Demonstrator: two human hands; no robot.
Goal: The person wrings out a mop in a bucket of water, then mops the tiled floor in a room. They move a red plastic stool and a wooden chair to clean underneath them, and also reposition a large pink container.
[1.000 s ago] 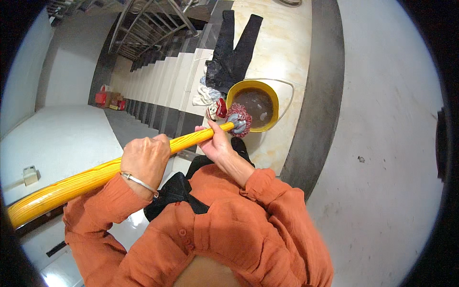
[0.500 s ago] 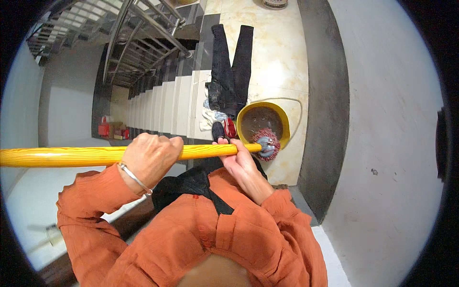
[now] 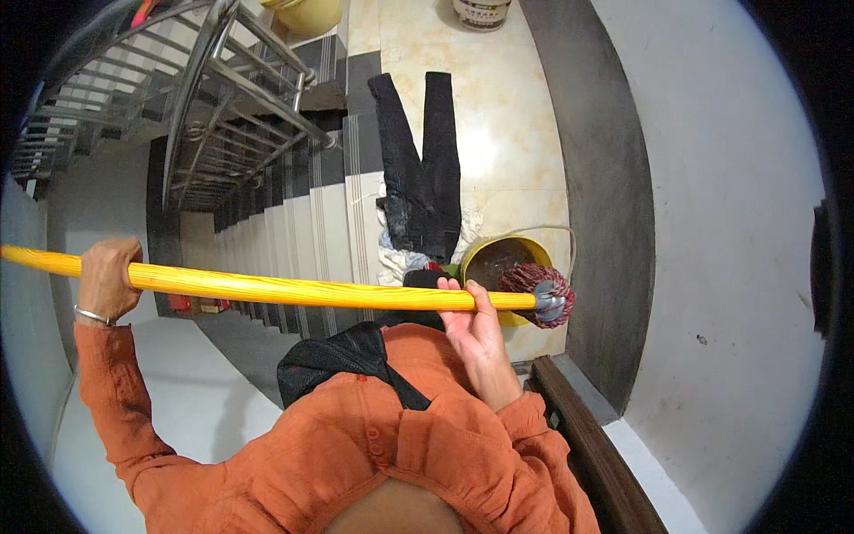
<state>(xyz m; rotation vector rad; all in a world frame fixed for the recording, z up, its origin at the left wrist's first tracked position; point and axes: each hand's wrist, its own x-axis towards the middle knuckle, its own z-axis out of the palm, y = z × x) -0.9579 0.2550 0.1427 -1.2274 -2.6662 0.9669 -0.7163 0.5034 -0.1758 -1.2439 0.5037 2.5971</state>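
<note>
My left hand [image 3: 108, 278], with a bangle at its wrist, is closed round the yellow wood-grained handle of a mop [image 3: 267, 287] at the far left. Palm up, my right hand [image 3: 473, 331] grips the handle's lower part near the mop head. The mop head [image 3: 535, 283] has dark red and white strands in a grey socket. It hangs over the right side of a yellow bucket [image 3: 523, 242], hiding part of it. Murky water shows inside the bucket.
Black trousers [image 3: 420, 178] lie on the tiled floor beyond the bucket, over some whitish cloth [image 3: 398, 260]. Stairs [image 3: 307, 231] drop away on the left beside a metal railing [image 3: 213, 67]. A wall [image 3: 712, 249] stands to the right. Another yellow bucket [image 3: 307, 13] and a white tub [image 3: 483, 12] are at the back.
My left hand has moved far left along the handle, and my right hand slightly right. The mop head has shifted right and turned, with more strands showing. The whole view has shifted slightly.
</note>
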